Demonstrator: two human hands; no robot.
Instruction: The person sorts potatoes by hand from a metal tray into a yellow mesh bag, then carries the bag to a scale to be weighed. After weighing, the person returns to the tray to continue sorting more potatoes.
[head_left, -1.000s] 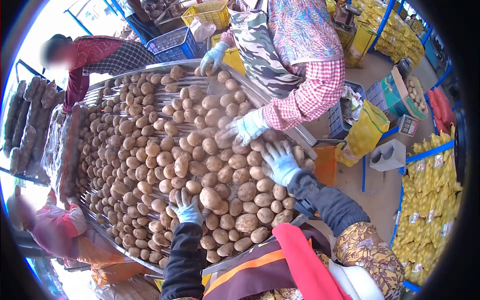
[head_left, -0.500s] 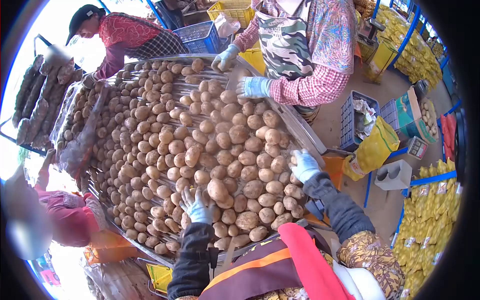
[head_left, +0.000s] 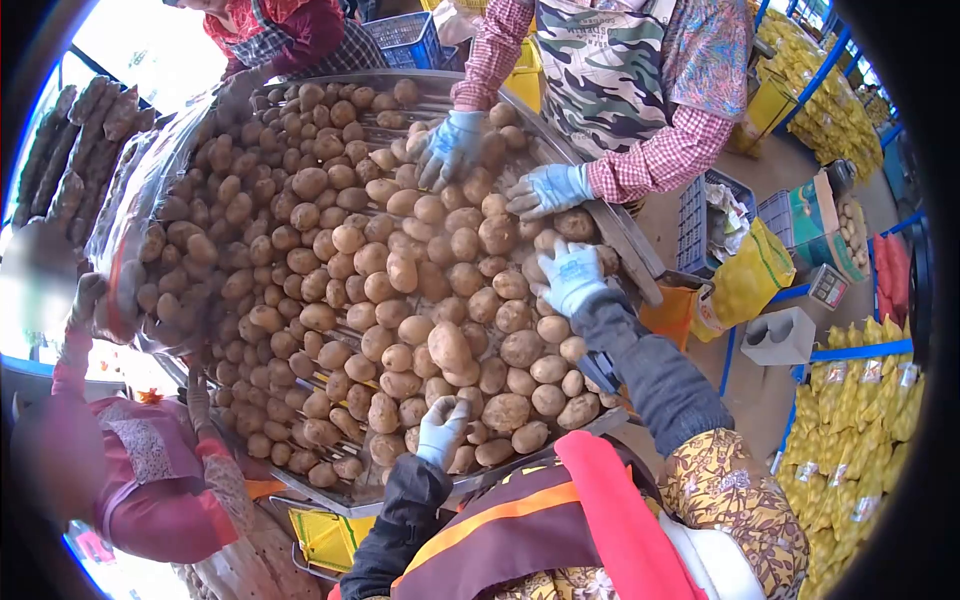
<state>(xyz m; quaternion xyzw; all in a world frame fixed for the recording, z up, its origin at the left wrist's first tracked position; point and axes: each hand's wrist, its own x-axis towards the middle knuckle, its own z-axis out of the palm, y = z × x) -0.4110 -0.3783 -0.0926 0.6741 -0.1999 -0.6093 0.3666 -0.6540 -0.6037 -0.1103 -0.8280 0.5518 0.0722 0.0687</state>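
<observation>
Many brown potatoes (head_left: 450, 347) cover a metal sorting table (head_left: 640, 255) in front of me. My left hand (head_left: 442, 430), in a pale blue-and-white glove, is at the near edge among them. Its fingers are curled in, and what they hold, if anything, is hidden. Further to the right, my right hand (head_left: 573, 277) in a similar glove lies on potatoes close to the table's right rim, fingers spread. Opposite, a co-worker's gloved hands (head_left: 450, 150) rest on potatoes at the far right side.
Two more people stand at the far left and near left of the table. To the right are blue crates (head_left: 705, 225), a yellow sack (head_left: 755, 268), a grey block (head_left: 780, 337) and stacked yellow net bags (head_left: 850, 430). Dark filled sacks (head_left: 75, 160) stand at the left.
My right hand has moved away from me and left across the potatoes. My left hand has curled and shifted right and nearer. The opposite co-worker's hands have moved onto potatoes. The view has shifted.
</observation>
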